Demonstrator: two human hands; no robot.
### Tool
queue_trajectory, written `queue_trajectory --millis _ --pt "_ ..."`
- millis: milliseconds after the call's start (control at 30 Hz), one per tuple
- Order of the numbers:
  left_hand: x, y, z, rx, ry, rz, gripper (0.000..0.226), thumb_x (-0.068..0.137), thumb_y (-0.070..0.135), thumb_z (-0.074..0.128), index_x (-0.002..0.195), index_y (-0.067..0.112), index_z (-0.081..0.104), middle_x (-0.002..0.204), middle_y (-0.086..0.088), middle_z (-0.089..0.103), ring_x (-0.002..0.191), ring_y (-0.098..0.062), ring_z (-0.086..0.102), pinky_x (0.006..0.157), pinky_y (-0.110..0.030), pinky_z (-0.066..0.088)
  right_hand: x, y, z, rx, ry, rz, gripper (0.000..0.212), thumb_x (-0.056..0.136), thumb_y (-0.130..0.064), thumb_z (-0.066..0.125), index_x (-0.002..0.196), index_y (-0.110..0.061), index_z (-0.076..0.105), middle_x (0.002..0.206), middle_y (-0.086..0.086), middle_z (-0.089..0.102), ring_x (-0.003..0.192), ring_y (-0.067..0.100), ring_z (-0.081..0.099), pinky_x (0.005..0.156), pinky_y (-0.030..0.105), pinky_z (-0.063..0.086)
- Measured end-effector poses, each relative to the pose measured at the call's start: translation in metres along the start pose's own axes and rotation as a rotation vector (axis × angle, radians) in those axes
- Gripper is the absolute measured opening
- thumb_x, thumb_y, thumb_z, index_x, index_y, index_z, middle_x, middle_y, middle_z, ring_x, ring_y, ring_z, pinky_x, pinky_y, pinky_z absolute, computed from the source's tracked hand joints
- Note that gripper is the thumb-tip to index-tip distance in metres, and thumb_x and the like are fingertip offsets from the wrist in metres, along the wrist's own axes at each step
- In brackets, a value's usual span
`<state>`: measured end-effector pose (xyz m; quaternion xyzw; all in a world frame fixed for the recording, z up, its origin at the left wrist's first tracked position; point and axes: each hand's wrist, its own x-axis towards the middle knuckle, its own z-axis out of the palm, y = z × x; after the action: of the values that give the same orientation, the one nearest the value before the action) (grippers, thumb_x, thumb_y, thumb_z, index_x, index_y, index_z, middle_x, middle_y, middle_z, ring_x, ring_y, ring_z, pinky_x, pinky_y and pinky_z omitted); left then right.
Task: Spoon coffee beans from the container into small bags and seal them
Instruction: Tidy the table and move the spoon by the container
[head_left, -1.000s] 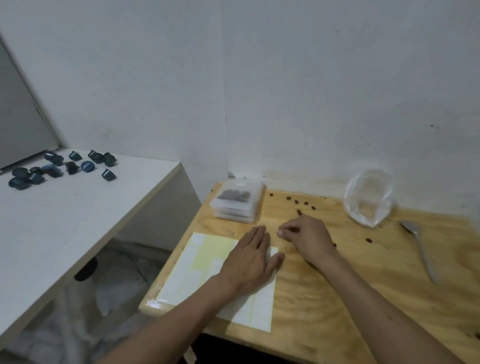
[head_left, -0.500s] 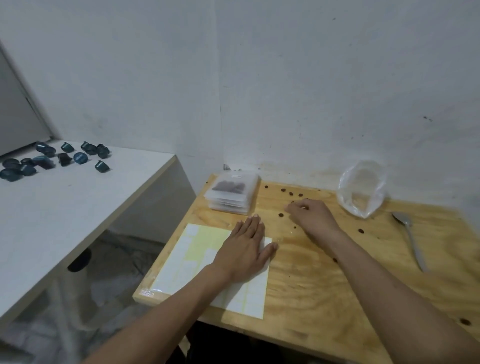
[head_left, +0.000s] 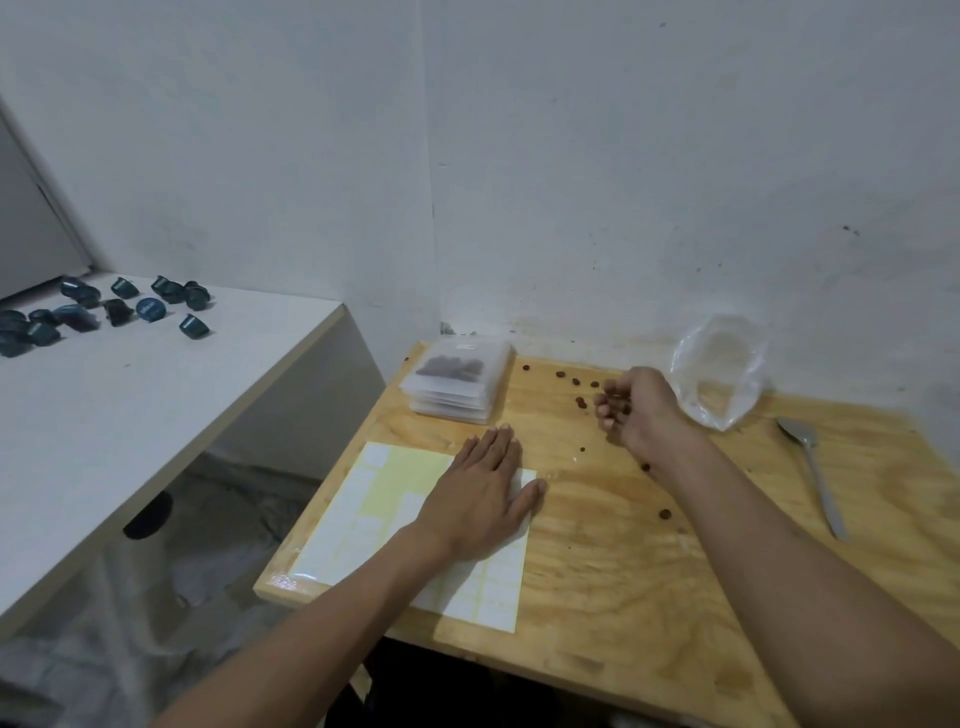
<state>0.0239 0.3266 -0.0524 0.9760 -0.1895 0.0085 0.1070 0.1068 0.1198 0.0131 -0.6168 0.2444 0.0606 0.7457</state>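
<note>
Loose coffee beans (head_left: 580, 401) lie scattered on the wooden table (head_left: 623, 545). My right hand (head_left: 636, 408) is curled, palm turned up, and holds a few picked-up beans in its fingers. My left hand (head_left: 483, 496) lies flat on a sheet of white labels (head_left: 363, 519). A stack of small clear bags (head_left: 457, 384), the top one filled with beans, sits at the table's back left. A clear plastic bag (head_left: 719, 371) stands open against the wall, just right of my right hand. A metal spoon (head_left: 813, 475) lies further right.
A white counter (head_left: 130, 415) stands to the left, with several dark blue capsules (head_left: 104, 312) on it. A gap separates it from the table. White walls close the corner behind.
My right hand moved away from the label sheet toward the back of the table, picking up beans, and now turns palm up with beans in it. My left hand stayed flat on the sheet.
</note>
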Motion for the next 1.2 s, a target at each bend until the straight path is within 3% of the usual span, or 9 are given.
queue_trajectory --millis 133,267,500,600,700,767,900,1067,1200 --pt "-0.002 -0.002 0.0 -0.003 -0.001 -0.001 0.072 0.109 0.054 0.024 0.162 0.006 0.019 0.172 -0.011 0.009 0.159 -0.02 0.002 0.128 -0.033 -0.003 0.008 0.008 -0.013 -0.622 0.05 -0.314 0.028 0.087 -0.045 0.061 0.09 -0.018 0.066 0.092 -0.002 0.063 0.069 0.012 0.057 0.064 0.03 0.045" --pt "-0.002 -0.001 0.0 0.003 0.004 -0.005 0.073 0.108 0.054 0.024 0.162 0.006 0.019 0.172 -0.01 0.011 0.159 -0.02 0.003 0.128 -0.033 -0.003 0.012 0.029 -0.005 -0.953 0.086 -0.532 0.033 0.087 -0.05 0.072 0.111 -0.028 0.076 0.127 -0.004 0.07 0.113 0.02 0.064 0.082 0.031 0.048" --pt "-0.003 -0.002 -0.001 -0.018 0.007 -0.003 0.072 0.108 0.054 0.025 0.162 0.007 0.022 0.172 -0.009 0.012 0.159 -0.019 0.004 0.128 -0.032 -0.002 0.008 0.02 0.006 -0.932 0.142 -0.493 0.021 0.097 -0.029 0.062 0.088 -0.018 0.078 0.087 -0.005 0.068 0.076 0.022 0.062 0.063 0.028 0.042" --pt "-0.002 -0.002 -0.001 -0.032 0.021 -0.001 0.072 0.107 0.056 0.025 0.161 0.007 0.026 0.171 -0.009 0.016 0.159 -0.019 0.007 0.128 -0.032 0.0 0.011 0.006 0.002 -0.425 0.085 -0.207 0.02 0.092 -0.022 0.048 0.076 -0.014 0.057 0.065 0.003 0.049 0.051 0.019 0.04 0.05 0.028 0.031" --pt "-0.001 0.001 -0.004 -0.063 0.037 -0.006 0.08 0.099 0.06 0.022 0.159 0.006 0.03 0.17 -0.012 0.02 0.158 -0.021 0.012 0.127 -0.03 0.001 0.013 -0.007 -0.011 -0.041 0.035 -0.009 0.018 0.083 -0.009 0.036 0.082 -0.008 0.055 0.066 0.006 0.052 0.046 0.014 0.037 0.04 0.024 0.026" --pt "0.005 0.007 -0.006 -0.067 0.0 0.01 0.087 0.097 0.062 0.021 0.161 0.003 0.022 0.171 -0.014 0.013 0.159 -0.022 0.006 0.128 -0.031 -0.001 0.008 -0.009 -0.023 -0.186 0.024 -0.088 0.022 0.086 -0.017 0.041 0.083 -0.008 0.061 0.069 0.004 0.055 0.049 0.015 0.041 0.043 0.025 0.032" --pt "0.027 0.026 -0.007 -0.066 -0.108 0.039 0.096 0.101 0.069 0.027 0.162 0.0 0.001 0.171 -0.017 -0.006 0.159 -0.024 -0.008 0.128 -0.036 -0.007 -0.001 0.008 -0.045 -0.74 0.082 -0.465 0.026 0.088 -0.049 0.067 0.09 -0.025 0.077 0.094 -0.009 0.07 0.087 0.015 0.063 0.079 0.036 0.052" --pt "0.044 0.032 -0.007 -0.098 -0.148 -0.018 0.094 0.102 0.069 0.025 0.163 0.004 -0.003 0.171 -0.015 -0.011 0.158 -0.023 -0.012 0.128 -0.037 -0.009 -0.001 0.026 -0.054 -0.913 -0.016 -0.531 0.023 0.082 -0.049 0.079 0.097 -0.032 0.079 0.099 -0.013 0.072 0.091 0.005 0.066 0.072 0.025 0.051" --pt "0.042 0.032 -0.002 -0.083 -0.113 -0.027 0.092 0.102 0.069 0.024 0.163 0.005 0.003 0.172 -0.014 -0.007 0.159 -0.022 -0.01 0.128 -0.038 -0.009 0.005 0.027 -0.047 -0.929 0.035 -0.52 0.015 0.086 -0.042 0.073 0.087 -0.028 0.077 0.093 -0.012 0.073 0.084 0.007 0.066 0.076 0.032 0.057"
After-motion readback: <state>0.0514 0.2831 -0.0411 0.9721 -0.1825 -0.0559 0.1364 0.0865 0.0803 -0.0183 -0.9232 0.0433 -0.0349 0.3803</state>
